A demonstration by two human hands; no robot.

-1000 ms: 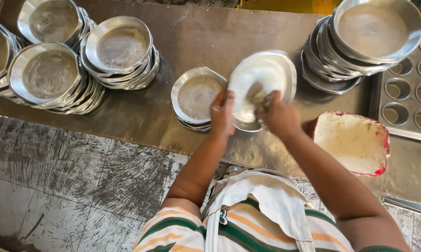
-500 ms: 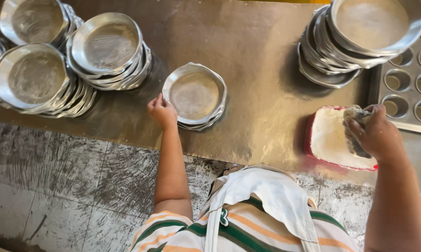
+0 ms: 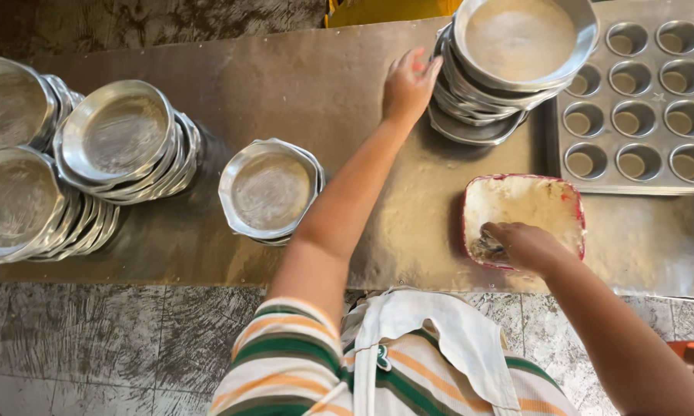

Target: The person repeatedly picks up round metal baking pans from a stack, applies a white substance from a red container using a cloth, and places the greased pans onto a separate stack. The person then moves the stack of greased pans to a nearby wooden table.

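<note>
Brown and dusted with flour, the long surface (image 3: 347, 92) runs across my view, with grey tiled floor (image 3: 93, 347) below its near edge. Far right on it lies a metal muffin tray (image 3: 641, 100) with round cups. Along the left stand three leaning stacks of round metal pans (image 3: 116, 142), nested one in another. Nearer the middle sits a short stack of pans (image 3: 271, 189), its top one filmed pale inside. At the upper right, just beside the muffin tray, stands the tall stack of pans (image 3: 516, 62), the top one wide and shallow.

My left hand (image 3: 408, 86) is stretched out to the left side of that tall stack, its fingers (image 3: 428, 69) spread open and touching the rims of the pans; they are not closed round anything. My right hand (image 3: 525, 246) is down in the red-rimmed rectangular tub (image 3: 524, 208), which holds white grease or flour and sits on the surface just below the muffin tray, well apart from the short stack. Its fingers are curled in over a small wad (image 3: 487, 248) at the tub's near left corner; I cannot tell exactly what the wad is. A white apron and my striped shirt fill the bottom edge.
</note>
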